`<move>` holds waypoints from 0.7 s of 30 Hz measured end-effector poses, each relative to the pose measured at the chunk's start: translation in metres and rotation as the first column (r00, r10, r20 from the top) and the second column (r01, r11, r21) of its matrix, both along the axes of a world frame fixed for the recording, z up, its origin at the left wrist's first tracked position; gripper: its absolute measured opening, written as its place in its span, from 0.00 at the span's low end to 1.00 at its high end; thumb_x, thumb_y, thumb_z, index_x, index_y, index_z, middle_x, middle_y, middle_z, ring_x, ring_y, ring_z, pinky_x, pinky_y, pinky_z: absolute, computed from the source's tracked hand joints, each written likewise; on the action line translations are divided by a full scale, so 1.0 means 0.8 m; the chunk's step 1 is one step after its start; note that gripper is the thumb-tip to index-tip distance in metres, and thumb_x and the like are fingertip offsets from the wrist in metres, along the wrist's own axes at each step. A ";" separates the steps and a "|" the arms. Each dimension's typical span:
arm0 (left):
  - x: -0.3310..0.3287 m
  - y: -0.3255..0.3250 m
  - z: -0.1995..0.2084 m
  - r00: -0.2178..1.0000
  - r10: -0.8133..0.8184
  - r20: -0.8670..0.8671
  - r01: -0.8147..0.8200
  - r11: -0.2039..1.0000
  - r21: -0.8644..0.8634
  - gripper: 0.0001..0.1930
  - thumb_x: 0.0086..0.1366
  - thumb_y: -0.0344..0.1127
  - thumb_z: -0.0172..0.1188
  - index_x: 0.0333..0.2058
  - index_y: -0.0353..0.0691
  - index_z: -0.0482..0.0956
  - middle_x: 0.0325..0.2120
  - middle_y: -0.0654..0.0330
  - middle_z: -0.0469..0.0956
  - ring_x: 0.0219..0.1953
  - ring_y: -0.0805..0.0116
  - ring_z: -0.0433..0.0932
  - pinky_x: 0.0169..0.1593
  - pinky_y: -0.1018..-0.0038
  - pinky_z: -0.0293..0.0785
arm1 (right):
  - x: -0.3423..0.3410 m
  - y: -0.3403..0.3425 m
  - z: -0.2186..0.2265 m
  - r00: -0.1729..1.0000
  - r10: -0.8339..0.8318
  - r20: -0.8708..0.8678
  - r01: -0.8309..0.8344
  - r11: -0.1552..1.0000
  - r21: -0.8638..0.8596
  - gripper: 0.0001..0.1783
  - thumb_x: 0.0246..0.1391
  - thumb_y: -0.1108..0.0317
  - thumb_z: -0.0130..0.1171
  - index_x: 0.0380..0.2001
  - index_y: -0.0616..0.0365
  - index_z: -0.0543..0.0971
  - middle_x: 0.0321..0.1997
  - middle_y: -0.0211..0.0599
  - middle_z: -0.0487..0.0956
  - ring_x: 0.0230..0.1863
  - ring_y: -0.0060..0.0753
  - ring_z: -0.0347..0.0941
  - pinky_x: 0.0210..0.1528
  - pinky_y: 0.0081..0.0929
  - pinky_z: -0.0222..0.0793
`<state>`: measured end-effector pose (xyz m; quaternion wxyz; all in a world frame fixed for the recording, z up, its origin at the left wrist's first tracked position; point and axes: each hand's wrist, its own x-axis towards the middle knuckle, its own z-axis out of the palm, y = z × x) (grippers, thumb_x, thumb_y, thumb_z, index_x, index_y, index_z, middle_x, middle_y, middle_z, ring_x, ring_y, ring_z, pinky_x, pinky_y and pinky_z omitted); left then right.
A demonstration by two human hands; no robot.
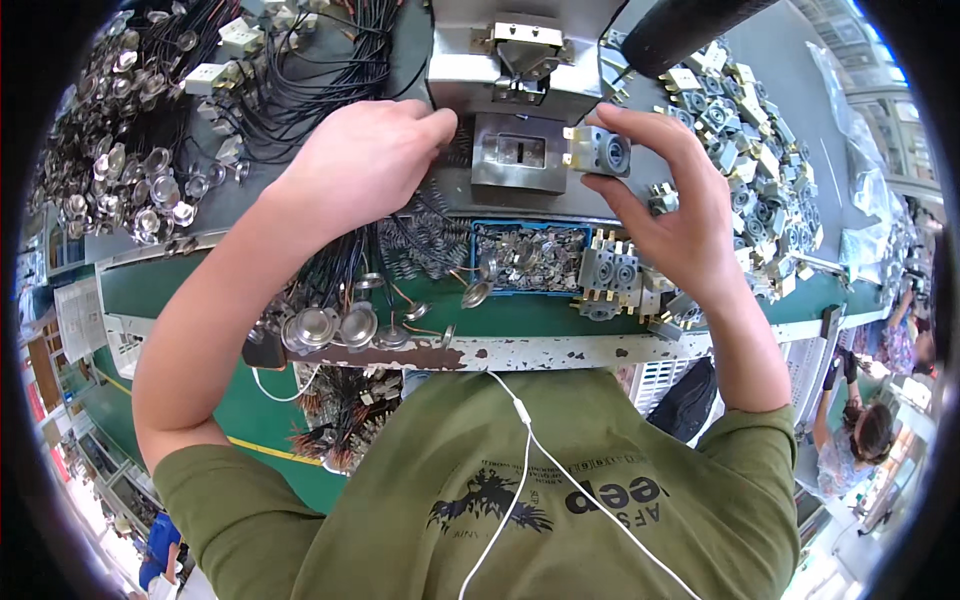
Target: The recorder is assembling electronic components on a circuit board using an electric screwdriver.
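My right hand (685,190) grips a grey plastic block (604,152) with a round socket and brass tabs between thumb and fingers. The block is just right of a dark metal fixture (495,178), which has a rectangular recess in its top. My left hand (365,155) is closed, thumb and fingertips together, left of the fixture by some coil springs (460,140). Whatever its fingertips hold, if anything, is hidden. More springs (425,245) lie in a heap below that hand. Beside them a blue tray (530,293) holds many small metal pieces.
Behind the fixture stands a metal press (525,62), with a thick black tube (690,30) at its right. Grey blocks (745,150) heap up on the right. Round metal caps (140,185) and black wires (330,70) cover the left. The bench edge (560,352) runs before me.
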<state>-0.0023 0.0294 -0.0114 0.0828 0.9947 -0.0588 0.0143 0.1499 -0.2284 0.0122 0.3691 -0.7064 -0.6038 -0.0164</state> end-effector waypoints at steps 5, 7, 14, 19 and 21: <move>-0.008 0.014 0.022 0.996 -0.003 0.091 0.015 0.992 -0.127 0.12 0.62 0.28 0.59 0.45 0.38 0.80 0.36 0.52 0.80 0.39 0.51 0.82 0.46 0.59 0.80 | -0.007 0.008 0.010 0.996 0.062 0.056 -0.059 0.997 -0.058 0.30 0.47 0.80 0.74 0.56 0.57 0.78 0.54 0.41 0.83 0.53 0.45 0.81 0.55 0.37 0.75; -0.009 0.014 0.030 0.995 0.098 -0.006 -0.096 0.959 -0.266 0.11 0.63 0.29 0.59 0.44 0.37 0.79 0.36 0.52 0.80 0.40 0.52 0.82 0.47 0.60 0.79 | -0.013 0.009 -0.005 0.995 0.089 0.047 -0.083 0.988 -0.130 0.28 0.46 0.78 0.74 0.53 0.55 0.78 0.53 0.40 0.82 0.52 0.47 0.80 0.53 0.38 0.76; -0.012 0.028 0.041 0.989 0.147 -0.010 -0.139 0.904 -0.404 0.10 0.66 0.29 0.61 0.44 0.36 0.76 0.35 0.58 0.82 0.32 0.69 0.78 0.41 0.73 0.75 | 0.000 0.039 -0.047 0.989 0.090 0.115 -0.074 0.988 -0.138 0.14 0.52 0.73 0.71 0.43 0.53 0.82 0.51 0.35 0.84 0.49 0.44 0.81 0.49 0.38 0.78; -0.022 0.031 0.080 0.890 0.395 -0.227 -0.453 0.711 -0.539 0.13 0.68 0.26 0.59 0.50 0.34 0.77 0.36 0.58 0.84 0.40 0.71 0.82 0.45 0.73 0.78 | -0.009 0.044 -0.058 0.985 0.013 0.173 0.009 0.992 -0.129 0.13 0.53 0.75 0.68 0.43 0.54 0.84 0.53 0.36 0.84 0.49 0.44 0.81 0.52 0.37 0.78; -0.030 0.024 0.083 0.922 0.372 -0.109 -0.356 0.698 -0.622 0.10 0.67 0.23 0.56 0.47 0.31 0.76 0.34 0.60 0.82 0.38 0.79 0.80 0.42 0.79 0.75 | -0.012 0.042 -0.054 0.975 0.030 0.221 0.001 0.990 -0.139 0.14 0.54 0.76 0.67 0.44 0.53 0.84 0.53 0.36 0.84 0.50 0.44 0.80 0.52 0.38 0.78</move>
